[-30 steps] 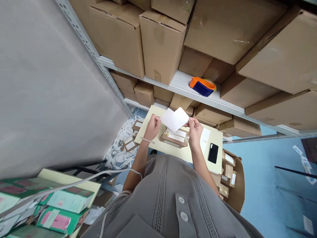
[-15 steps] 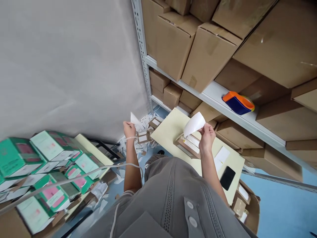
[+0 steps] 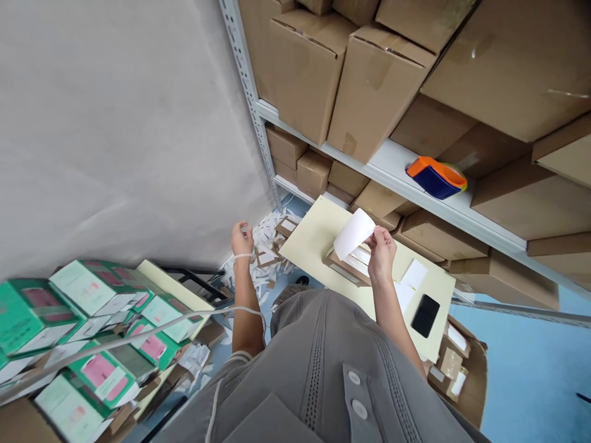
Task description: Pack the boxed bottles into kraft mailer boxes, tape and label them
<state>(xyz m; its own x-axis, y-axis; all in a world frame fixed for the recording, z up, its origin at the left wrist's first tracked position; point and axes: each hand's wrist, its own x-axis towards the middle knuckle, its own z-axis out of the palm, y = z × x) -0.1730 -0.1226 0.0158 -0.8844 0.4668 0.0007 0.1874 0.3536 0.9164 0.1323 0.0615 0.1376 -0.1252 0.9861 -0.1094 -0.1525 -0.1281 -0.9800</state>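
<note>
My right hand (image 3: 382, 253) pinches one edge of a curled white label (image 3: 354, 235). The label hangs over a small cardboard box (image 3: 346, 271) on the cream table (image 3: 307, 237) and hides part of its top. Clear tape shines on that box. My left hand (image 3: 242, 239) is raised to the left of the table, fingers apart and curled a little, with nothing in them. Below and beyond it, white paper scraps (image 3: 265, 234) are heaped on the floor. White sheets (image 3: 412, 280) and a black phone (image 3: 425, 315) lie on the table near my right forearm.
Shelving (image 3: 318, 144) with large cardboard boxes (image 3: 305, 67) stands ahead and right, holding an orange and blue tape dispenser (image 3: 436, 177). Green and white boxes (image 3: 92, 286) are piled at left. A carton (image 3: 478, 375) of small boxes stands right of the table. A grey wall (image 3: 115, 123) rises at left.
The white paper piece in my left hand has been let go, and those fingers have opened. My right hand still holds the label, now lower over the box. The view has shifted slightly.
</note>
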